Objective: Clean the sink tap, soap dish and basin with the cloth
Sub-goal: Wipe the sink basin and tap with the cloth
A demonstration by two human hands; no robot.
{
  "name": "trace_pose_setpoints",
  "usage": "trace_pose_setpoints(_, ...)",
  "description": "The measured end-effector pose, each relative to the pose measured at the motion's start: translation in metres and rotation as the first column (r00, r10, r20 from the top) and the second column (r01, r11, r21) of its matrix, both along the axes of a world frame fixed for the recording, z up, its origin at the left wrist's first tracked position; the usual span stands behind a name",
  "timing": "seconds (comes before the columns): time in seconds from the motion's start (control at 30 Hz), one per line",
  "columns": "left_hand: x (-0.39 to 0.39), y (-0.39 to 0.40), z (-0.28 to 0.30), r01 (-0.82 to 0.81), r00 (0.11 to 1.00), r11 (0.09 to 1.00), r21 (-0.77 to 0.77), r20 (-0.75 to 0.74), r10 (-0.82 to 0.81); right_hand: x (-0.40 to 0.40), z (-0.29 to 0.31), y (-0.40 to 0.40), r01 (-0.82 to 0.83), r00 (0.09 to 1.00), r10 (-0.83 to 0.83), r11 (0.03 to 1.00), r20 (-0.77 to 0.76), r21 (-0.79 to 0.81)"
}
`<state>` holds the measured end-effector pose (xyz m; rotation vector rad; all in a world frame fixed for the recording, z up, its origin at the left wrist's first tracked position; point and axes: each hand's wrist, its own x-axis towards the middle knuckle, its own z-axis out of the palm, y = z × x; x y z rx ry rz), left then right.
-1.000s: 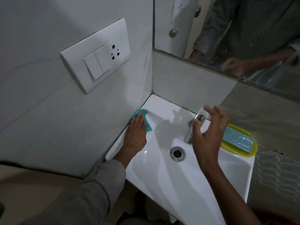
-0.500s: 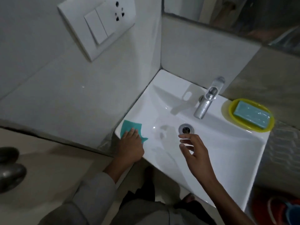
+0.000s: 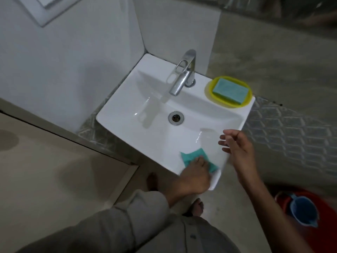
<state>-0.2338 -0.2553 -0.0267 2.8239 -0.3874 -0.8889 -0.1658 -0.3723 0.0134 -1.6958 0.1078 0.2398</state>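
Note:
A white basin fills the corner, with a chrome tap at its back and a drain in the middle. On the back right corner stands a yellow soap dish holding a teal bar of soap. My left hand presses a teal cloth flat on the basin's near rim, towards the right corner. My right hand hovers just right of it over the rim with relaxed fingers, holding nothing.
Tiled walls close in on the left and behind the basin. A switch plate is on the left wall, a mirror edge at top right. A red bucket with a blue mug stands on the floor at lower right. My bare feet are below the basin.
My left hand has slid the cloth along the rim from the far left, down the left side, to the near right corner. My right hand moved from the tap to the right rim.

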Motion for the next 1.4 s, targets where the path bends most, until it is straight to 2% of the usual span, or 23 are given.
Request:
trace_pose_setpoints(0.1,-0.011,0.042,0.002,0.14,0.989,0.99,0.001,0.052,-0.14,-0.008,0.004,0.001,-0.047,0.999,0.047,0.999,-0.014,0.002)
trace_pose_setpoints(0.13,-0.012,0.058,0.001,0.129,0.991,0.991,0.021,0.031,-0.129,-0.01,0.005,0.003,-0.08,0.997,0.08,0.997,-0.013,0.001)
trace_pose_setpoints(0.2,-0.004,0.095,-0.001,0.075,0.997,0.99,0.117,0.02,-0.077,-0.014,0.008,0.007,-0.149,0.989,0.149,0.989,0.0,-0.016)
trace_pose_setpoints(0.3,0.017,0.157,-0.009,-0.045,0.995,0.946,0.32,0.096,0.014,-0.017,0.007,0.013,-0.19,0.982,0.19,0.981,0.005,-0.033)
trace_pose_setpoints(0.4,0.045,0.201,-0.021,-0.275,0.96,0.887,0.37,0.151,0.234,-0.02,0.008,0.022,-0.191,0.981,0.191,0.98,-0.005,-0.049)
trace_pose_setpoints(0.5,0.072,0.194,-0.04,-0.62,0.785,0.743,0.251,0.212,0.583,-0.021,0.009,0.027,-0.176,0.984,0.174,0.983,-0.04,-0.057)
trace_pose_setpoints(0.57,0.083,0.176,-0.053,-0.743,0.661,0.651,0.153,0.314,0.681,-0.023,0.009,0.03,-0.154,0.987,0.15,0.986,-0.064,-0.058)
trace_pose_setpoints(0.63,0.102,0.165,-0.059,-0.808,0.574,0.583,0.086,0.337,0.746,-0.023,0.009,0.031,-0.128,0.989,0.122,0.989,-0.084,-0.07)
trace_pose_setpoints(0.67,0.122,0.159,-0.062,-0.796,0.59,0.603,0.056,0.298,0.751,-0.022,0.009,0.029,-0.115,0.99,0.108,0.99,-0.089,-0.078)
trace_pose_setpoints(0.73,0.159,0.142,-0.067,-0.703,0.698,0.711,-0.021,0.169,0.695,-0.022,0.009,0.028,-0.087,0.992,0.078,0.992,-0.097,-0.096)
trace_pose_setpoints(0.8,0.188,0.115,-0.069,-0.602,0.792,0.798,-0.031,0.109,0.601,-0.021,0.01,0.026,-0.052,0.993,0.04,0.993,-0.111,-0.106)
trace_pose_setpoints(0.87,0.192,0.097,-0.065,-0.558,0.827,0.83,0.01,0.094,0.555,-0.02,0.01,0.024,0.009,0.991,-0.022,0.995,-0.131,-0.097)
trace_pose_setpoints(0.93,0.177,0.086,-0.058,-0.521,0.853,0.851,-0.061,0.004,0.523,-0.018,0.009,0.022,0.025,0.988,-0.042,0.994,-0.15,-0.11)
trace_pose_setpoints(0.97,0.168,0.077,-0.052,-0.528,0.849,0.827,-0.193,-0.113,0.516,-0.017,0.009,0.022,0.02,0.987,-0.039,0.992,-0.156,-0.127)
trace_pose_setpoints(1.0,0.156,0.063,-0.041,-0.613,0.79,0.701,-0.365,-0.299,0.535,-0.017,0.009,0.023,0.003,0.988,-0.026,0.989,-0.152,-0.15)
trace_pose_setpoints(1.03,0.143,0.045,-0.027,-0.668,0.74,0.59,-0.453,-0.49,0.461,-0.016,0.008,0.025,-0.019,0.991,-0.007,0.982,-0.136,-0.188)
trace_pose_setpoints(1.07,0.13,0.028,-0.015,-0.712,0.693,0.501,-0.493,-0.61,0.384,-0.015,0.007,0.026,-0.04,0.994,0.015,0.97,-0.106,-0.241)
trace_pose_setpoints(1.1,0.124,0.017,-0.002,-0.733,0.663,0.467,-0.494,-0.672,0.331,-0.015,0.007,0.026,-0.056,0.997,0.035,0.949,-0.072,-0.31)
trace_pose_setpoints(1.2,0.117,0.025,0.02,-0.71,0.67,0.473,-0.521,-0.705,0.23,-0.01,0.004,0.028,-0.058,0.991,0.111,0.85,0.07,-0.524)
trace_pose_setpoints(1.3,0.103,0.063,0.027,-0.755,0.601,0.445,-0.482,-0.779,0.176,-0.008,-0.002,0.034,-0.056,0.958,0.214,0.792,0.191,-0.608)
trace_pose_setpoints(1.37,0.087,0.082,0.025,-0.787,0.572,0.378,-0.488,-0.807,0.149,-0.001,-0.006,0.036,-0.148,0.955,0.275,0.763,0.109,-0.629)
trace_pose_setpoints(1.4,0.079,0.09,0.024,-0.813,0.556,0.304,-0.497,-0.818,0.149,0.003,-0.006,0.038,-0.263,0.943,0.333,0.743,0.0,-0.615)
